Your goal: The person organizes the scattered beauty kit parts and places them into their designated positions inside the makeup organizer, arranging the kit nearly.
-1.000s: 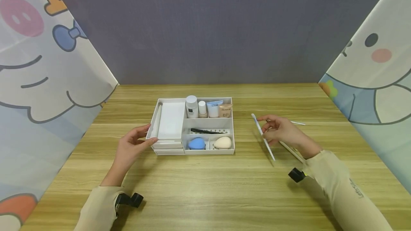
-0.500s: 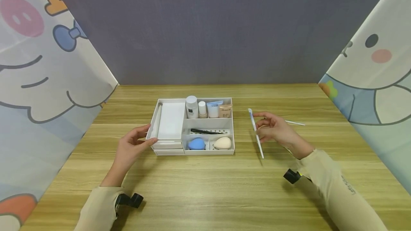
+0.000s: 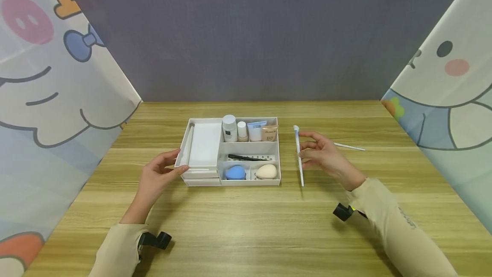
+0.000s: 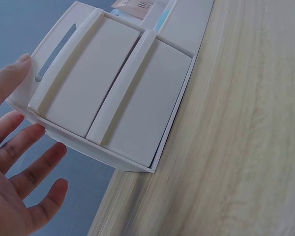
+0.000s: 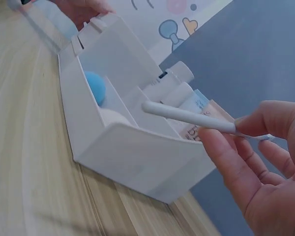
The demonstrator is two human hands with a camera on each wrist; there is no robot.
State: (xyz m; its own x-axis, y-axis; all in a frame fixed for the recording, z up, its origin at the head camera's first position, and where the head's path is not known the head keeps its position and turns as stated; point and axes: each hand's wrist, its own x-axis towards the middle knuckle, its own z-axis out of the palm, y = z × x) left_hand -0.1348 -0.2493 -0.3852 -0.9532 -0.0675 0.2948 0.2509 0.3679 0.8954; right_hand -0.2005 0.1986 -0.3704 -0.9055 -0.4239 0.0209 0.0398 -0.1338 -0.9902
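Note:
A white cosmetics organizer [image 3: 247, 182] stands on the table, with a shallow top tray on its left half and two drawers [image 4: 147, 103] beneath. My left hand [image 3: 153, 179] holds its front left corner, thumb at the front edge and fingers along the side. To the right of the organizer, my right hand [image 3: 324, 155] pinches a white makeup brush [image 3: 301, 172] between thumb and fingers, bristle end pointing away. In the right wrist view the brush's handle [image 5: 187, 115] overlaps the organizer's right wall. Another brush [image 3: 190, 144] lies along the tray's left side.
The organizer's compartments hold a white bottle [image 3: 229, 129], a smaller bottle [image 3: 242, 131], two tubes [image 3: 256, 131], a black pencil-like stick [image 3: 244, 157], a blue sponge [image 3: 235, 172] and a cream sponge [image 3: 267, 171]. Behind my right hand lies another thin white stick [image 3: 350, 146].
My right hand has moved left toward the organizer with the brush, which has turned to point more directly away from me. My left hand and the organizer have stayed still.

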